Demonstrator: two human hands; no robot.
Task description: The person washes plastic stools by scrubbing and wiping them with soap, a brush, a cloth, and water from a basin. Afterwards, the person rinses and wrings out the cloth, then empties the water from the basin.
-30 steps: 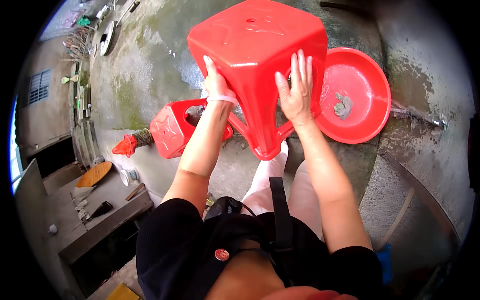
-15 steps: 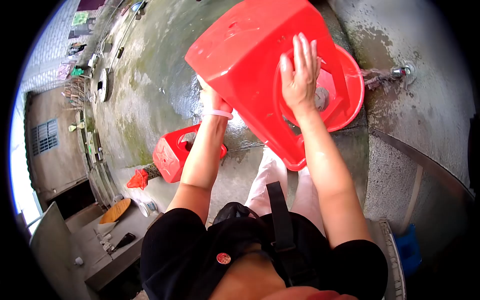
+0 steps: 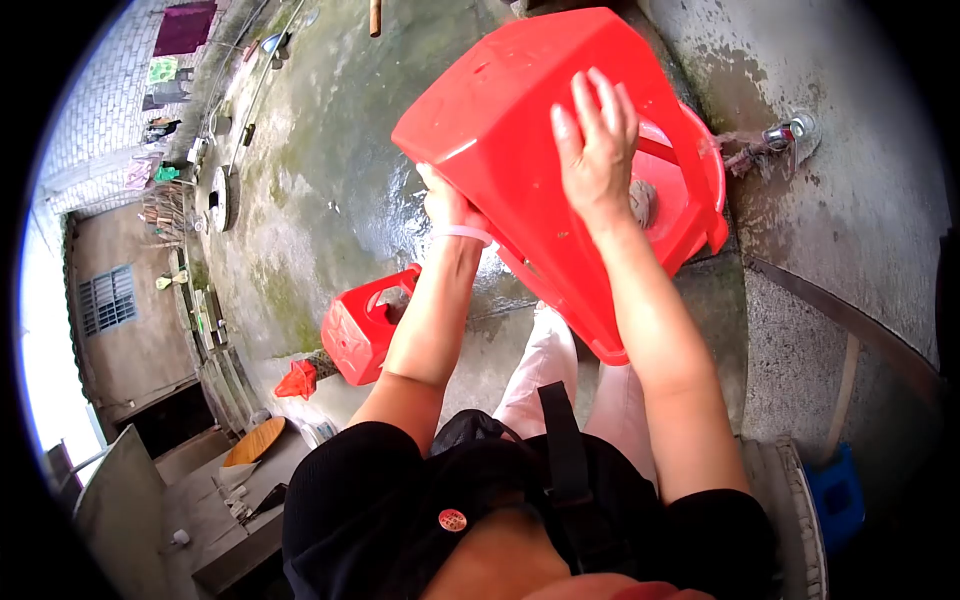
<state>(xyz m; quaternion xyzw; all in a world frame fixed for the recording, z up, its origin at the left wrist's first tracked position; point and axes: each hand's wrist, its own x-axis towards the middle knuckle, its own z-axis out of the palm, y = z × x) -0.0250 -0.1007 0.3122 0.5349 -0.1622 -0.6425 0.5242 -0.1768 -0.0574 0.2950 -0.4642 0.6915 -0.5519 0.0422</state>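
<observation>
A large red plastic stool [image 3: 500, 110] is tilted on its side in front of me. My left hand [image 3: 448, 205], with a pale bangle at the wrist, grips its near left edge; some of the fingers are hidden behind the stool. My right hand [image 3: 598, 150] lies against the stool's side panel with fingers outstretched. Behind and below the stool, to the right, is a red basin [image 3: 718, 165], partly covered by the stool's legs. A grey lump, perhaps a cloth [image 3: 642, 203], shows inside the basin, next to my right wrist.
A smaller red stool [image 3: 350, 335] lies on the wet concrete floor [image 3: 300, 200] left of my legs. Beside it is a red bag-like item [image 3: 297, 380]. A metal tap [image 3: 790, 132] juts from the right wall. A blue plastic item [image 3: 838, 495] stands at lower right.
The large stool has turned a little, and its lower legs show more over the basin. My left hand has shifted right and up along its edge. The whole view has tilted slightly.
</observation>
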